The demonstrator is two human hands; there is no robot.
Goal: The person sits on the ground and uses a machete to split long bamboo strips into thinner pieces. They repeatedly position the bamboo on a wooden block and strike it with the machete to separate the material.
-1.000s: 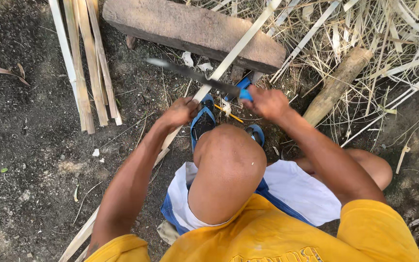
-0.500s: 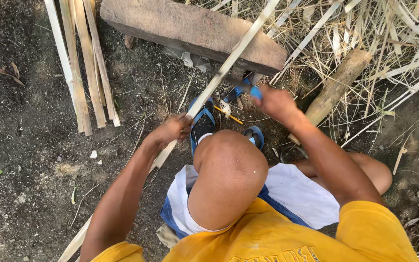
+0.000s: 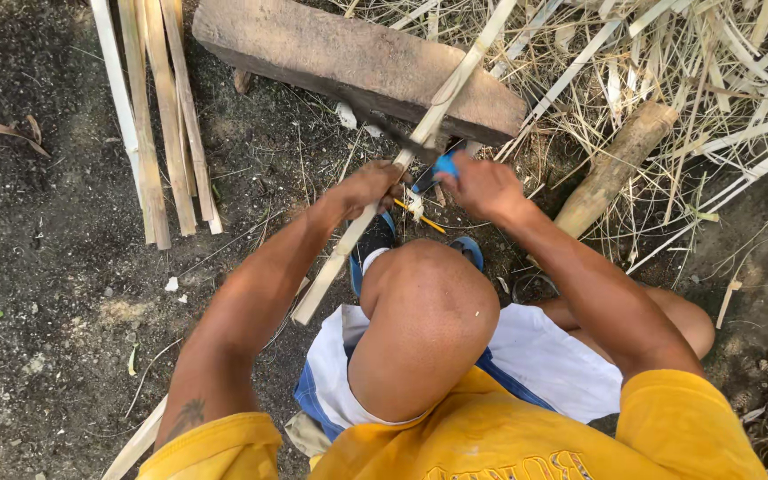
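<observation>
- Head view, looking down: a person squats on bare dirt ground (image 3: 46,267), one bent knee (image 3: 424,329) in the middle of the frame above a yellow shirt (image 3: 491,436) and white-and-blue shorts (image 3: 544,356).
- The left hand (image 3: 368,188) is clenched around a long pale bamboo strip (image 3: 455,84), gripping it part-way along its length.
- The strip runs on a slant from the lower left, under the left forearm, up across a flat brown stone slab (image 3: 357,62) toward the top of the frame; it rests on the slab's near edge.
- The right hand (image 3: 484,185) is closed on the blue handle (image 3: 444,165) of a knife; its dark blade (image 3: 393,129) lies across the strip just beyond the left hand, touching it.
- Below the hands, a blue sandal (image 3: 375,244) shows on the ground beside the knee, with a thin yellow stick (image 3: 420,216) near it.
- At the upper left, a bundle of split bamboo slats (image 3: 157,116) lies on the dirt, well apart from the hands.
- To the right, a short thick log (image 3: 615,169) lies tilted among a heap of dry straw and thin cane offcuts (image 3: 686,80).
- A dry leaf (image 3: 2,129) lies at the far left edge.
</observation>
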